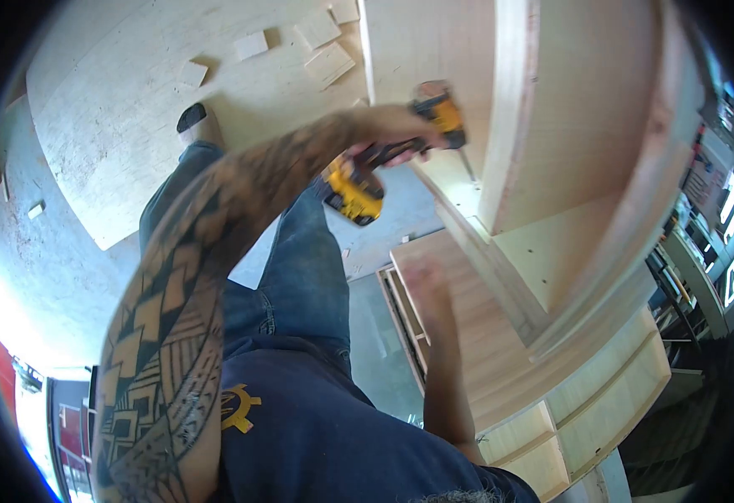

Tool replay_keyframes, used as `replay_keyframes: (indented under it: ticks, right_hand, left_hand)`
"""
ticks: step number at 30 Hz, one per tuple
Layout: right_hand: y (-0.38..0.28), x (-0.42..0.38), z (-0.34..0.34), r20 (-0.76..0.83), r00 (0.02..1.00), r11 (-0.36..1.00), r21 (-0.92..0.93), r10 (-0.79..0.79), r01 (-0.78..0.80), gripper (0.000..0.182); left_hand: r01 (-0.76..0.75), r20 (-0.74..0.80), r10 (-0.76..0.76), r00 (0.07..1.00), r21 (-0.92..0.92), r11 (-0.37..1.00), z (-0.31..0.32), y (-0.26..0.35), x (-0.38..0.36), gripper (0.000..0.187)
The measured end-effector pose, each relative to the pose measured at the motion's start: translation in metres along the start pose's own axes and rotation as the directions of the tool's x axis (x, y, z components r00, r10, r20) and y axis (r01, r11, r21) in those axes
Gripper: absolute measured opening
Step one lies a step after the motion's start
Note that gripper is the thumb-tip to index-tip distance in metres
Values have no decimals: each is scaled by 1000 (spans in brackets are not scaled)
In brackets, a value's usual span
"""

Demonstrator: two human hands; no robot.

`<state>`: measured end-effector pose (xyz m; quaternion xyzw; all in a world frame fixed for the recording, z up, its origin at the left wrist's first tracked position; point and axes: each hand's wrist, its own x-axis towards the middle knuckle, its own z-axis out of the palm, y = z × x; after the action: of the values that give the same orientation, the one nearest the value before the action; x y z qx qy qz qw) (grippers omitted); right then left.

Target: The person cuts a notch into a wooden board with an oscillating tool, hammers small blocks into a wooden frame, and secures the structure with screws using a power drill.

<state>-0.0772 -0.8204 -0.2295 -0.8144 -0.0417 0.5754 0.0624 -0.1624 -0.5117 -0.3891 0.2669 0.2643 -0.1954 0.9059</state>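
Observation:
My left hand, at the end of the tattooed arm, is wrapped around the grip of a yellow-and-black cordless drill. Its battery hangs toward my legs. The long bit points down at the inner bottom board of a pale plywood cabinet, close beside an upright divider. Small dark screws or holes dot the bottom board. My right hand is smeared by motion over a wood-grain panel below the cabinet, its fingers unclear.
Several small wood blocks lie on a large plywood sheet at upper left, where my foot stands. A curved, compartmented wooden frame sits at lower right. Cluttered shelving stands beyond the cabinet on the right.

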Motion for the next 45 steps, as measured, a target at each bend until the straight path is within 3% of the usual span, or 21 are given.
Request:
replay_keyframes:
  ticks: [2,3,4,6,7,8,9,12,14,16,18,20,23,25,33,38,40,41,43,44,45]
  right_hand:
    - [-19,-62,18,261,917,953,116,-302,280,69]
    - [-78,-95,-2,383,826,896,11,-414,444,63]
    - [-125,-128,-30,504,715,797,-84,-484,599,58]
    - [-113,-149,-99,83,627,627,-26,-775,778,45]
    - [-128,-147,-125,-312,518,474,210,-796,855,38]
    - [-173,-152,-162,-468,250,368,-178,-848,913,29]
    - [-205,-142,-208,-518,-11,315,-537,-855,783,28]
    - [-293,-100,-320,-541,-175,449,-808,-823,382,43]
    - [-314,-43,-430,-516,-148,485,-851,-844,203,52]
    - [-327,2,-495,-547,339,633,-736,-765,240,52]
    - [-341,9,-500,-476,595,755,-512,-647,411,47]
    - [-353,6,-500,-311,747,809,-242,-587,535,38]
    - [-370,-6,-478,-304,814,869,-199,-495,454,33]
    - [-375,-5,-474,-415,783,885,-256,-463,388,34]
    - [-371,8,-489,-498,727,881,-243,-473,406,35]
    - [-367,18,-514,-562,690,886,-213,-457,413,36]
    - [-361,24,-533,-671,296,727,-671,-679,147,40]
    - [-356,21,-534,-675,293,729,-669,-678,144,40]
    - [-345,13,-521,-593,36,576,-793,-804,-196,37]
    - [-340,8,-516,-595,36,578,-792,-803,-196,37]
    - [-334,0,-508,-694,-2,683,-710,-720,172,35]
  left_hand:
    - [-100,-91,94,991,-60,993,-7,-48,-21,38]
    - [-101,-121,83,989,-151,983,0,-50,-62,39]
    - [-247,-161,211,964,-250,936,-8,-84,-63,40]
    - [-154,-203,64,977,-469,870,-2,-87,-132,43]
    - [-191,-288,51,956,-482,855,8,-85,-166,43]
    - [-237,-336,60,940,-516,823,8,-93,-188,42]
    - [-276,-373,65,925,-546,791,8,-100,-211,41]
    - [-399,-553,73,830,-498,770,20,-115,-274,44]
    - [-478,-623,122,773,-445,757,20,-126,-304,45]
    - [-550,-709,134,693,-399,734,28,-147,-328,47]
    - [-593,-762,149,630,-349,726,39,-156,-342,46]
    - [-624,-775,152,614,-359,694,49,-161,-350,43]
    - [-645,-772,135,621,-406,647,63,-167,-346,40]
    - [-638,-743,150,652,-431,637,73,-168,-332,38]
    - [-488,-583,174,794,-440,754,92,-166,-275,34]
    - [-534,-622,212,753,-391,750,103,-157,-261,30]
    - [-516,-605,220,766,-373,771,100,-157,-261,32]
    - [-515,-601,222,768,-372,772,97,-157,-262,32]
    - [-444,-562,199,803,-342,828,87,-161,-266,33]
    - [-443,-561,199,803,-340,829,86,-159,-268,33]
    - [-451,-577,203,791,-327,830,86,-157,-270,33]
